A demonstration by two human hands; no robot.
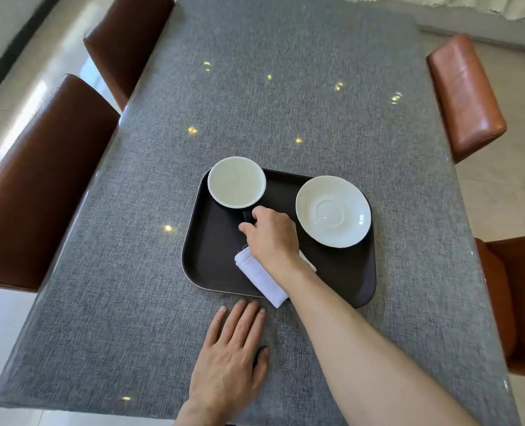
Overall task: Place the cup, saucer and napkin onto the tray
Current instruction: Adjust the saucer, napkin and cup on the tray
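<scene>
Right hand [272, 238] pinches the cup [236, 182] handle on the tray [212, 256], above the napkin [259, 276]; saucer [333, 211] beside. Left hand [229, 361] flat, fingers spread, on table [132, 272].

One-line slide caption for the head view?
Right hand at cup handle on tray, beside saucer and napkin; left hand flat on table.
</scene>
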